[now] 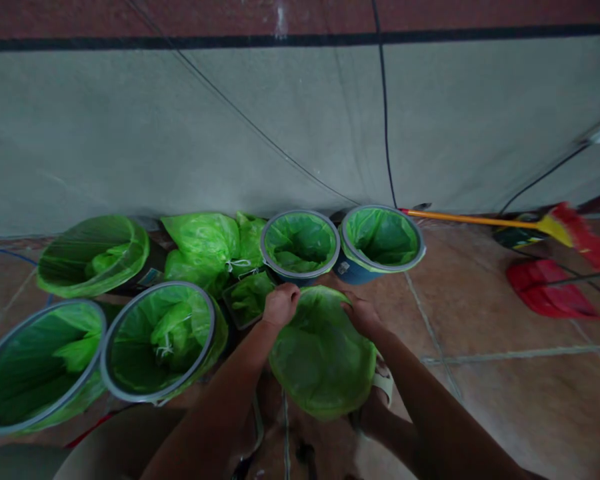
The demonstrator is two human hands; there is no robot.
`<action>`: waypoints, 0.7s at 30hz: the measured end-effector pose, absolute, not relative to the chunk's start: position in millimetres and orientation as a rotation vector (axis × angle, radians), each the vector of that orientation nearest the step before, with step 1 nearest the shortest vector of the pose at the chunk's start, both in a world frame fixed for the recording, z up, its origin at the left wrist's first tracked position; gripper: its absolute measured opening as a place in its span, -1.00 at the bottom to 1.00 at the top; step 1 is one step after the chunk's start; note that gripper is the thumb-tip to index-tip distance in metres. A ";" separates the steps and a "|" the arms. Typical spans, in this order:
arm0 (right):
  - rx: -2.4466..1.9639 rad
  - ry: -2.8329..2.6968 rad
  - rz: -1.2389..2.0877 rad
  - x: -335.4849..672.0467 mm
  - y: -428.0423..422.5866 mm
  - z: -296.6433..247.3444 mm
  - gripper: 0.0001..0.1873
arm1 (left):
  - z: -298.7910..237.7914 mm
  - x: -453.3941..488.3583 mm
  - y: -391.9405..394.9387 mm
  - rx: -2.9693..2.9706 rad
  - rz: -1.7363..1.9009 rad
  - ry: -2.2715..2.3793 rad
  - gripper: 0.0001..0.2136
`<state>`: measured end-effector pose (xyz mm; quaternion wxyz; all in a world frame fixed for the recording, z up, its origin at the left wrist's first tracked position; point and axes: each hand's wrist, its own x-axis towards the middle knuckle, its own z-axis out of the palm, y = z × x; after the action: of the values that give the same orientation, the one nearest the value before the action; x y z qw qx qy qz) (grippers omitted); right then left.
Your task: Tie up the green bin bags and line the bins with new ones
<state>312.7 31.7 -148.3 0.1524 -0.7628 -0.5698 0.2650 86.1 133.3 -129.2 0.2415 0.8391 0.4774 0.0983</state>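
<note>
bin front and centre, low over the tiled floor and in front of the person's feet! green plastic covers every bit of it that shows; whether its base touches the tiles, i can't tell. left grip is closed on the far left of the rim, fingers bent down tight. right grip is across from it, curled over the far right edge, so both have hold of that plastic-covered rim. why up there? that spread looks like a way to pin the folded edge and steady the mouth.

and which way does it face? mouth up, tipped toward the person, the opening a little longer going away than across. the long axis, rim to base, seems to run down and away, though the base is out of sight.

behind it, blue bins sit side by side near the wall, mouths up, probably parked there to leave floor free. to the left, big bins crowd together, knotted bags bunched beside them. out right, a broom lies near a red dustpan.
</note>
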 end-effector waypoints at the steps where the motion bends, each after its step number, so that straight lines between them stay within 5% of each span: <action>1: -2.172 -1.627 0.788 313.5 30.5 -148.8 -0.55 | -130.0 83.3 132.8 2.330 0.273 1.268 -0.83; 13: -2.181 -1.512 0.753 312.9 27.3 -145.1 -0.46 | -108.8 86.4 129.6 2.326 0.261 1.287 -0.90; 21: -1.986 -1.605 0.675 301.5 62.8 -127.3 -0.63 | -104.7 122.5 138.5 2.428 0.135 1.158 -0.80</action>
<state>301.5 62.8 -127.3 0.2477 -0.7285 -0.5887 0.2476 122.5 138.5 -104.7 0.2221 0.8790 0.4191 0.0488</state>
